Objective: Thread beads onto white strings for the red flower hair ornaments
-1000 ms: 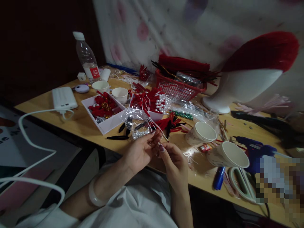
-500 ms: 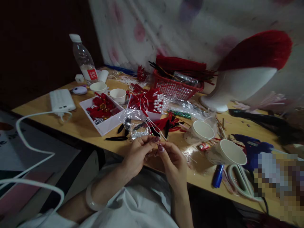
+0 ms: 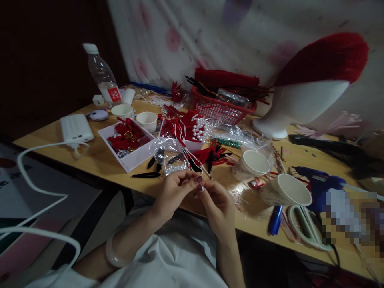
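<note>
My left hand (image 3: 175, 194) and my right hand (image 3: 219, 202) meet at the table's front edge, thumbs and fingertips pinched close together. What lies between the fingertips is too small to make out. White cords (image 3: 183, 146) run from the red tassels (image 3: 180, 126) down to just behind my fingers. Beyond my left hand are a clear bag of silvery beads (image 3: 175, 167) and black fuzzy pieces (image 3: 146, 175). A white box (image 3: 136, 157) holds red and gold ornaments.
Paper cups (image 3: 255, 164) (image 3: 292, 190), a blue marker (image 3: 275, 220), scissors (image 3: 306, 232) and a blue glue gun (image 3: 321, 184) lie right. Behind stand a red basket (image 3: 222, 108), a white head form (image 3: 303, 104) and a bottle (image 3: 103, 76). A power bank (image 3: 76, 129) sits left.
The view has shifted slightly. My hands stay together in nearly the same place, with the fingertips a little closer to each other.
</note>
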`<state>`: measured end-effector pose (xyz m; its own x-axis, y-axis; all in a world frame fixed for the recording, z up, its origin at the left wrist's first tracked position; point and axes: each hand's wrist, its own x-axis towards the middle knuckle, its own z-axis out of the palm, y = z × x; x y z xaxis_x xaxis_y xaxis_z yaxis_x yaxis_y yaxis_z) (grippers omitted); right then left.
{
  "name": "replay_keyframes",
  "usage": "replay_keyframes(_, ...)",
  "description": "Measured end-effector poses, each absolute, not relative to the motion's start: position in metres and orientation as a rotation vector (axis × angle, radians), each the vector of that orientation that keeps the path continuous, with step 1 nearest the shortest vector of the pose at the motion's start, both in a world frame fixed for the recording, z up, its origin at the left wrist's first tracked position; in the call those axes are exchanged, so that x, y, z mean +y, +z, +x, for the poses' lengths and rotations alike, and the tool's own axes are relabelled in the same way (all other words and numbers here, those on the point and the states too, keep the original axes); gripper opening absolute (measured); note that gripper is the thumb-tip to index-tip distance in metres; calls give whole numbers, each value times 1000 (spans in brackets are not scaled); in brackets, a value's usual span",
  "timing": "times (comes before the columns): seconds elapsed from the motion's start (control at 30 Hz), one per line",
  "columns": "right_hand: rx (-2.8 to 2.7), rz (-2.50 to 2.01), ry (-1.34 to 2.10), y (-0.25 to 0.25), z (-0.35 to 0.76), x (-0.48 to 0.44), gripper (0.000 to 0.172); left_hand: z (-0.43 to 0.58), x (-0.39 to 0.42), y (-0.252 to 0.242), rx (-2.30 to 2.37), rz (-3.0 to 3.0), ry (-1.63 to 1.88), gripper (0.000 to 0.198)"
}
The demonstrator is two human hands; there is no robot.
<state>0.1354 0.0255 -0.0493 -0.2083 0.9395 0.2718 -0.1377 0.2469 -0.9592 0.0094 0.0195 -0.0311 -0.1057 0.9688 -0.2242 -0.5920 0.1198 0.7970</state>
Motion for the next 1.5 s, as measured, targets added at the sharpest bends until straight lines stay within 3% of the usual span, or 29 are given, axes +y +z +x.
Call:
replay_keyframes(0.23,-1393,-789,1265,-51,135,25,8,1,21,-31,1026,719,1446,23)
replay_keyframes(0.6,-1328,-756,1299,-46,137,27,10,8,23,-25,916,571,1396,33)
replay_keyframes(1.1,-1417,-879,1024,-53,135,29,8,-15,44,1,879,615,1620,47)
replay_keyframes(1.5,-1209,-774,1297,-52,136,27,15,13,28,-19,967,561,1305,33)
